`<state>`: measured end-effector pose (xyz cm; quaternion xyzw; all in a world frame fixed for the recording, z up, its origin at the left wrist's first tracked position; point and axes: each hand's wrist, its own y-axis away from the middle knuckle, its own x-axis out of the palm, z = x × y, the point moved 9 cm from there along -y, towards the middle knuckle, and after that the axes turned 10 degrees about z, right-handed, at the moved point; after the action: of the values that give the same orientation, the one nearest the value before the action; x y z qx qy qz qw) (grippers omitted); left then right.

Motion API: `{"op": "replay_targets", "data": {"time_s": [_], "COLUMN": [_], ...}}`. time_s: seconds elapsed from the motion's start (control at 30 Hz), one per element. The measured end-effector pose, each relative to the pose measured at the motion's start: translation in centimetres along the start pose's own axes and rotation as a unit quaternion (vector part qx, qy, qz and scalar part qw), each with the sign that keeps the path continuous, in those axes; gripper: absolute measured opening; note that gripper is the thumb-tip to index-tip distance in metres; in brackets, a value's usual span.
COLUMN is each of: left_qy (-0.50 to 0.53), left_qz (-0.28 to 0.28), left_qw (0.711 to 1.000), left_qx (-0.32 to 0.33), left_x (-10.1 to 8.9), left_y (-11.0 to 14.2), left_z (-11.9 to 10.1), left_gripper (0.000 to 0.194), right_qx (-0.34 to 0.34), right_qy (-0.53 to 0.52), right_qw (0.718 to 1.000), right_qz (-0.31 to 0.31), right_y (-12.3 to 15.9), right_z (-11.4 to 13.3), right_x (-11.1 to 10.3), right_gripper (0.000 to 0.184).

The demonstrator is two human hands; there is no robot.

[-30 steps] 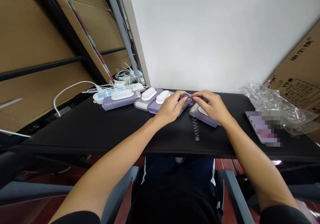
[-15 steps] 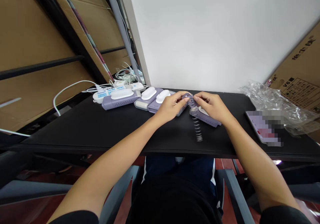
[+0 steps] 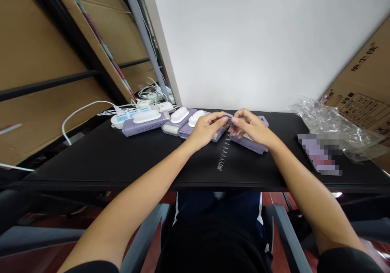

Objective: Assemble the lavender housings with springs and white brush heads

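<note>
Between both sets of fingertips, over the back of the table, is a small tangle of thin looped wire. A stretched coil spring [image 3: 224, 152] hangs below it, slanting down to the left. My left hand [image 3: 209, 128] pinches the tangle from the left with thumb and forefinger. My right hand [image 3: 251, 126] grips it from the right, its thumb close to the left thumb. The fingers partly hide the wire. Under my right hand lies a purple device [image 3: 251, 145] with a perforated side. Another white-topped purple device [image 3: 196, 118] is by my left hand.
More purple devices with white oval tops [image 3: 146, 118] lie at the left, in front of a power strip [image 3: 134, 112] with white cables. A phone [image 3: 317, 155] and crumpled clear plastic [image 3: 332, 122] are at the right. Behind stands a white wall [image 3: 237, 45].
The spring's hanging end has swung left and the spring looks longer. The wire bundle between the fingertips shows less, and the fingers of my right hand have shifted around it.
</note>
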<state>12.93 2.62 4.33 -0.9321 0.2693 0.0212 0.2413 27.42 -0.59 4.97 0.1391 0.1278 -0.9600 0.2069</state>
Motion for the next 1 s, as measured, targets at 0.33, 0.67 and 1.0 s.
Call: {"op": "replay_targets", "data": {"time_s": [0.33,0.67,1.0], "left_qy": [0.005,0.072,0.045], "left_qz": [-0.093,-0.129,-0.162], "left_qw": [0.995,0.987,0.985], "left_qx": [-0.037,-0.066,-0.039], "left_x": [-2.1,-2.5,-3.3], "left_y": [0.1,0.1,0.2], "left_z": [0.6,1.3,0.8], "left_gripper": [0.031,0.029,0.027], "right_qx": [0.159,0.336,0.189], "right_qy": [0.347,0.389,0.225], "right_qw": [0.873,0.846,0.911], "right_qz": [-0.304,-0.144,-0.291], "right_y": [4.2,2.8,3.3], "right_z": [-1.9,-9.7,-7.2], "right_x": [-14.7,-15.4,-15.7], "right_gripper": [0.029,0.035,0.050]}}
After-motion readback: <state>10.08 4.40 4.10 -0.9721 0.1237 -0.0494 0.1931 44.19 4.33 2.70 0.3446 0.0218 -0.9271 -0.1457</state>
